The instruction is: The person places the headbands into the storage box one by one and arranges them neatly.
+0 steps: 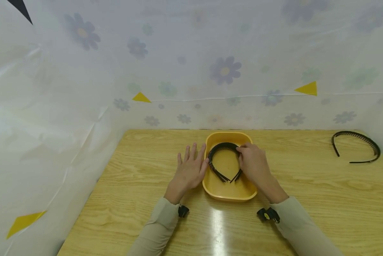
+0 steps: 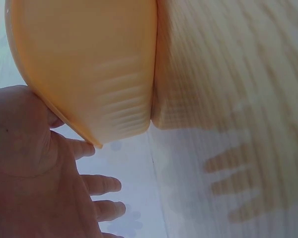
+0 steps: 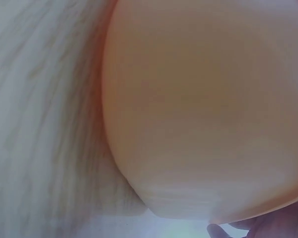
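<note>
Inside a yellow plastic basin [image 1: 230, 198] lies a stack of black toothed headbands [image 1: 225, 145], with their free ends pointing toward me. My right hand [image 1: 253, 161] reaches over the basin's right rim and pinches the stack at its upper right. My left hand [image 1: 189, 172] rests against the left rim with its fingers straight and spread. The left wrist view shows that hand [image 2: 25, 153] against the rim, with the thumb partly hidden. In the right wrist view the basin wall [image 3: 203, 114] fills most of the frame, and only part of the hand [image 3: 273, 225] shows at the bottom.
Another black headband [image 1: 359, 133] lies by itself at the far right of the wood-grain table [image 1: 146, 160]. A flower-patterned sheet [image 1: 191, 71] hangs behind the table. More pale sheeting [image 1: 50, 124] stands along the left side.
</note>
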{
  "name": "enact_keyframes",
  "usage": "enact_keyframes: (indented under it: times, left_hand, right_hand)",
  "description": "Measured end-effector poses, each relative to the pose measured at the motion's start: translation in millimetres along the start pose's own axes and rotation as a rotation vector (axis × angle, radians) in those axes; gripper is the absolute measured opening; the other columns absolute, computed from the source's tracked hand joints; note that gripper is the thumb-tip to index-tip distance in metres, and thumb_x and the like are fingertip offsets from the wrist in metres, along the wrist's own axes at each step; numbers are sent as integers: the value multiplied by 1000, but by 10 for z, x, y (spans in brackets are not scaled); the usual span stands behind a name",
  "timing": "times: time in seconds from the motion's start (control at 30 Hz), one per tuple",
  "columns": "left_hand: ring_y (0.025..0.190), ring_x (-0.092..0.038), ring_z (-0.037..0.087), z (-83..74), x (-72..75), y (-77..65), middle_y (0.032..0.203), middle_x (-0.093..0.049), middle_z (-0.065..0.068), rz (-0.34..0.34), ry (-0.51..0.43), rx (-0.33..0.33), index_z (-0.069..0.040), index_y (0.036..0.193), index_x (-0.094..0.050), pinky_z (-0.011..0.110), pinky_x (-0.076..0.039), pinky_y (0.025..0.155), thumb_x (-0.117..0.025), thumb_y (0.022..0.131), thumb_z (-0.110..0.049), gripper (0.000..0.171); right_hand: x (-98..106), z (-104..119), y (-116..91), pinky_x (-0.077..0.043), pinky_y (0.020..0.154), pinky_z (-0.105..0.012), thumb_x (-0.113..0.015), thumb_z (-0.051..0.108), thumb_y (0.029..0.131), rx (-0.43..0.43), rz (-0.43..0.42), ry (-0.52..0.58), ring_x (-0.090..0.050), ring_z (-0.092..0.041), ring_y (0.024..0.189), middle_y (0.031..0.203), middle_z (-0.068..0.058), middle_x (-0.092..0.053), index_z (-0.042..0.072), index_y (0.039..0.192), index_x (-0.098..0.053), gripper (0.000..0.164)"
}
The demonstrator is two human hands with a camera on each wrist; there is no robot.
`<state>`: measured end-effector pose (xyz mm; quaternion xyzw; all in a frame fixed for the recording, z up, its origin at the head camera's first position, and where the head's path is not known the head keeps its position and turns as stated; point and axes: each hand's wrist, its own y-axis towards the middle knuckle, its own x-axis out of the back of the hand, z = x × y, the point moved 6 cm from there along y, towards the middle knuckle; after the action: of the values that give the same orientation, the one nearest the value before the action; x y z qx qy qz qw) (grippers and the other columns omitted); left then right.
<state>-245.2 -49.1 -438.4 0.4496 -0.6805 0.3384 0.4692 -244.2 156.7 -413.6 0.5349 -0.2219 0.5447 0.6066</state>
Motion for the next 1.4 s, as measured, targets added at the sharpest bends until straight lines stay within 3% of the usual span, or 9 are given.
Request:
enact_keyframes:
  times: [0.2, 0.37, 0.53, 0.7, 1.4]
  left_hand:
    - [157, 4, 37, 8, -13, 6, 172, 0, 12, -3, 5, -2, -27, 167, -6, 67, -1, 120, -18, 112, -49, 61]
    - [157, 2, 39, 9, -20, 10, 172, -1, 12, -8, 14, -7, -26, 167, -6, 67, -2, 120, -18, 112, -49, 61]
    - [157, 2, 39, 6, -13, 6, 172, -1, 12, -3, 17, -3, -26, 167, -5, 67, -2, 120, -17, 112, -50, 62]
    - [157, 4, 37, -2, -1, -4, 172, -1, 12, 9, 11, 3, -27, 167, -4, 67, -2, 120, -17, 112, -50, 62]
    - [156, -3, 41, 5, -14, 11, 172, -5, 15, -2, 19, -10, -26, 168, -5, 68, -3, 119, -16, 112, -50, 62]
  right_hand:
    - [9, -20, 13, -52, 80, -63, -65, -7, 91, -16, -26, 45, -68, -43, 98, 110, -24, -71, -7, 111, -77, 24]
    - [-20, -17, 4, -51, 77, -63, -66, -5, 90, -6, -12, -21, -68, -42, 97, 110, -23, -71, -6, 111, -77, 24]
    - [-41, -3, -8, -55, 74, -55, -68, -5, 90, 29, -6, -63, -67, -41, 94, 106, -23, -71, -8, 109, -77, 21]
    - [-64, -11, -11, -57, 77, -50, -67, -5, 92, 26, 12, -46, -65, -40, 94, 104, -24, -69, -10, 110, -76, 21]
    - [-68, -20, -11, -56, 80, -51, -65, -5, 93, -1, 20, -15, -63, -41, 97, 109, -25, -67, -9, 116, -73, 25]
